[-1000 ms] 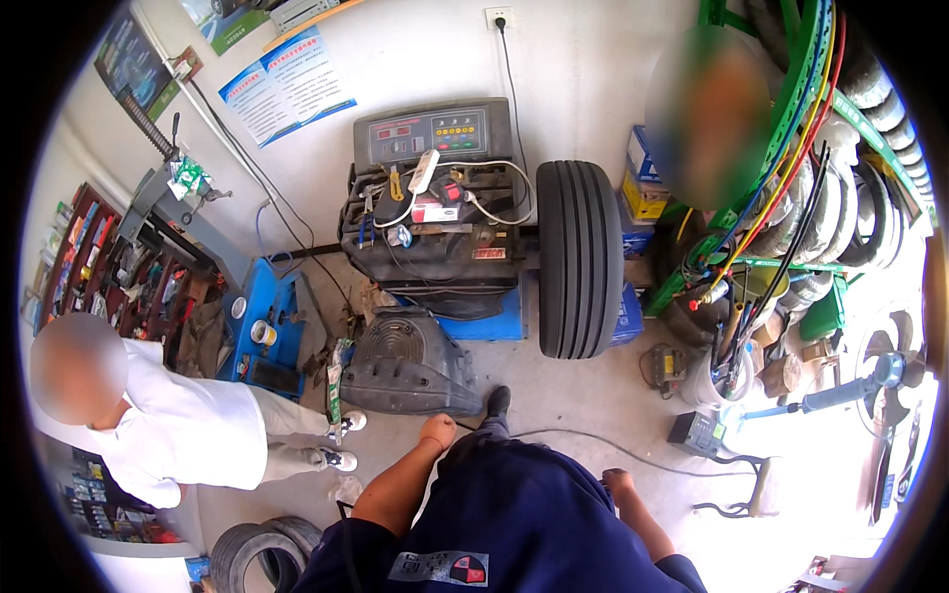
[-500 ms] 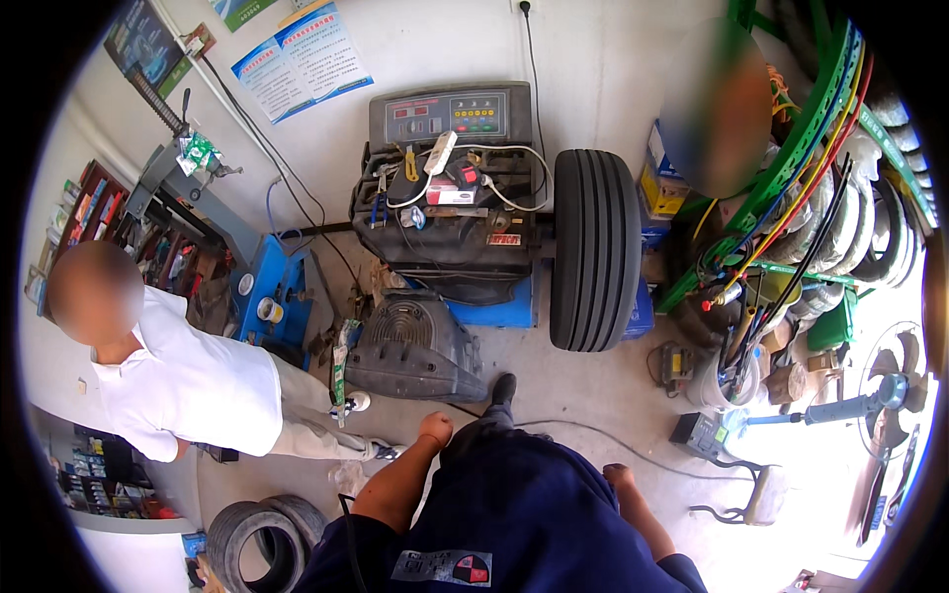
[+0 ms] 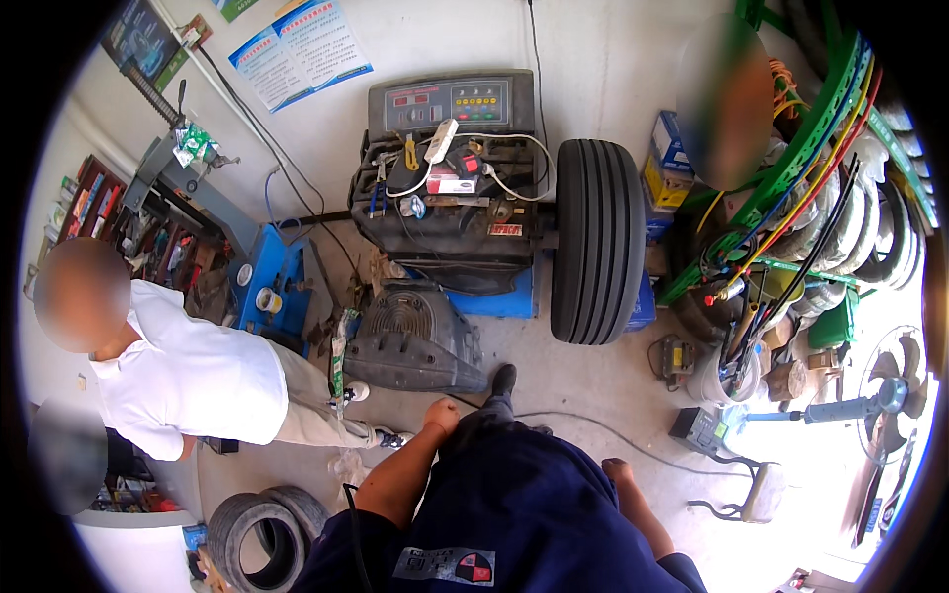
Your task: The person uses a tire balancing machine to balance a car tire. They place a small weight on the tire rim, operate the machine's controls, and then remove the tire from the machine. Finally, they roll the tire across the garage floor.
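Note:
My left hand (image 3: 442,416) hangs low in front of my body, its fingers curled in and no object showing in it. On the other side, my right hand (image 3: 618,470) hangs beside my dark blue shirt, its fingers hidden from this angle. Neither hand touches the machine. Ahead stands a wheel balancer (image 3: 450,232) with a control panel (image 3: 450,103). A large ribbed tire (image 3: 597,242) is mounted on its right side. On its top lie a white power strip (image 3: 441,141), a yellow-handled cutter (image 3: 410,151) and a small red-and-white box (image 3: 452,180).
A person in a white shirt (image 3: 203,361) stands at left, near a blue machine (image 3: 272,282). Loose tires (image 3: 232,534) lie lower left. A black plastic cover (image 3: 415,341) sits before the balancer. At right are a green rack (image 3: 771,203), a bucket (image 3: 717,381), a fan (image 3: 885,395) and a floor cable (image 3: 613,435).
My view has shifted slightly, so the balancer and tire sit a little higher. A blurred shape has come in at the lower left edge. Both my hands hang much as before.

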Action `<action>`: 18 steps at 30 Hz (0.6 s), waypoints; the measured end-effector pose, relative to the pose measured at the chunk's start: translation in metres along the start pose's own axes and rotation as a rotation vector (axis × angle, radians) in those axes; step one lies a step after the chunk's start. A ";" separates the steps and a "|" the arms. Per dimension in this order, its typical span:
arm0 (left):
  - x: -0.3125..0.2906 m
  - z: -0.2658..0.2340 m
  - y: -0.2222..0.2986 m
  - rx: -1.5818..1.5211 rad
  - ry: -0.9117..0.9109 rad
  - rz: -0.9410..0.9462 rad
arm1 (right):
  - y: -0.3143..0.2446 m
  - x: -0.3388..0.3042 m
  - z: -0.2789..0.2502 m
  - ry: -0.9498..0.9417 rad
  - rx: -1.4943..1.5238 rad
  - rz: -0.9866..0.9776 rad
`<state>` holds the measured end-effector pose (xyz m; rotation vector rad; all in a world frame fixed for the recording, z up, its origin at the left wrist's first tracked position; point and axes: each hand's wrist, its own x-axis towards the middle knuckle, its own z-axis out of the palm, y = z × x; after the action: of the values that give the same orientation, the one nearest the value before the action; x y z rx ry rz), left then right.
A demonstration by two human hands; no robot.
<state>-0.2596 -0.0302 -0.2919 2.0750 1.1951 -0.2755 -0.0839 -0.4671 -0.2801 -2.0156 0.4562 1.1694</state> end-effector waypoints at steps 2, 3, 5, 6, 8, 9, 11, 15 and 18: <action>0.004 0.001 0.001 -0.011 -0.004 0.032 | 0.003 0.005 -0.001 -0.001 -0.015 -0.003; 0.005 0.001 0.001 -0.023 -0.004 0.037 | 0.004 0.007 -0.002 -0.004 -0.028 -0.008; 0.010 -0.005 -0.003 -0.028 0.000 0.033 | 0.005 0.012 0.000 -0.022 -0.058 0.007; 0.014 -0.009 -0.005 0.013 0.024 0.043 | 0.004 0.014 0.001 -0.036 -0.086 0.021; 0.027 -0.014 0.009 0.049 0.032 0.060 | 0.017 0.029 -0.002 -0.043 -0.100 0.002; 0.037 -0.014 0.024 0.009 0.101 0.038 | 0.025 0.037 -0.007 -0.036 -0.107 -0.003; 0.063 -0.020 0.058 -0.047 0.188 0.022 | 0.039 0.052 -0.015 -0.047 -0.134 -0.048; 0.143 -0.043 0.123 -0.078 0.299 0.102 | 0.022 0.047 -0.019 -0.060 -0.185 -0.069; 0.223 -0.065 0.170 -0.192 0.381 0.167 | 0.000 0.028 -0.022 -0.042 -0.155 -0.054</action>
<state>-0.0085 0.1090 -0.2761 2.0958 1.1990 0.3150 -0.0561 -0.4820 -0.2973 -2.1165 0.2961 1.2443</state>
